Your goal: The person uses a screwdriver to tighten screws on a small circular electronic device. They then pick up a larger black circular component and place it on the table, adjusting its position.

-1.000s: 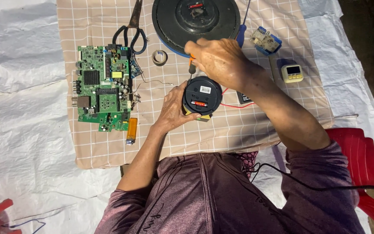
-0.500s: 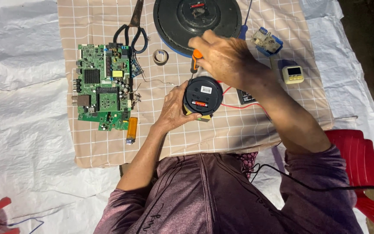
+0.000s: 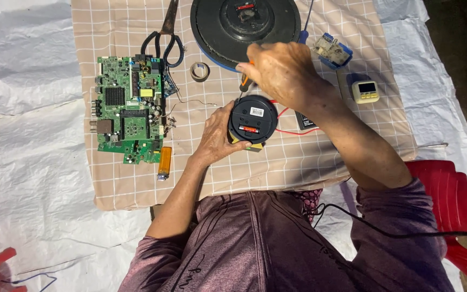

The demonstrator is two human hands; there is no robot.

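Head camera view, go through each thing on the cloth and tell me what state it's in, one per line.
Small round black device: on its face, back up, steadied by the left hand.
Screwdriver: gripped in the right hand, tip down at the device's rim.
Scissors: closed, lying flat.
Circuit board: bare, lying flat.
Large black disc: lying flat.
Tape roll: lying flat.

Matt blk plastic puck (image 3: 252,120) (smooth), checked cloth (image 3: 320,162)
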